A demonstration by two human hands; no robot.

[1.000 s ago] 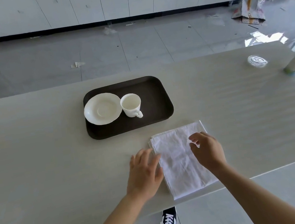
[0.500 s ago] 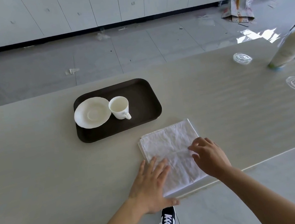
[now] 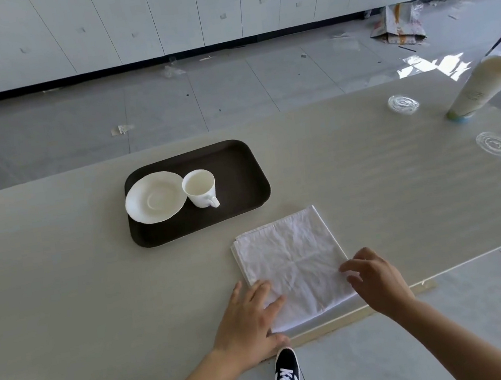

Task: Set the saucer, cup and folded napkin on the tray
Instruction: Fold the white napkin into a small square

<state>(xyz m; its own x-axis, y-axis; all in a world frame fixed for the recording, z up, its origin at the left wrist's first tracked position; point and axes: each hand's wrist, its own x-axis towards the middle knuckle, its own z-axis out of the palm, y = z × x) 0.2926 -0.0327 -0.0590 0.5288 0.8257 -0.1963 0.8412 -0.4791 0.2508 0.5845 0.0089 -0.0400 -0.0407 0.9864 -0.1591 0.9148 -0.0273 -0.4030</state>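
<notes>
- The white folded cloth napkin (image 3: 292, 264) lies on the pale counter (image 3: 62, 280), near edge overhanging; the left hand (image 3: 248, 319) presses it flat, fingers spread
- The right hand (image 3: 376, 278) has fingers loosely curled, holding nothing; a one-sided lift may unfold the napkin
- The dark brown tray (image 3: 239, 165) is free only beside the white cup (image 3: 200, 188); a careless placing may knock it

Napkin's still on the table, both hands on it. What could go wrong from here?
1. The napkin lies at the table's near edge, its near corner about at the lip; a pull toward the body may drag it off.
2. It is loosely folded in layers; lifting from the near side with the left hand and right hand may let it unfold.
3. Only the right part of the tray is free; the napkin may bump the cup, which stands beside the saucer.
</notes>
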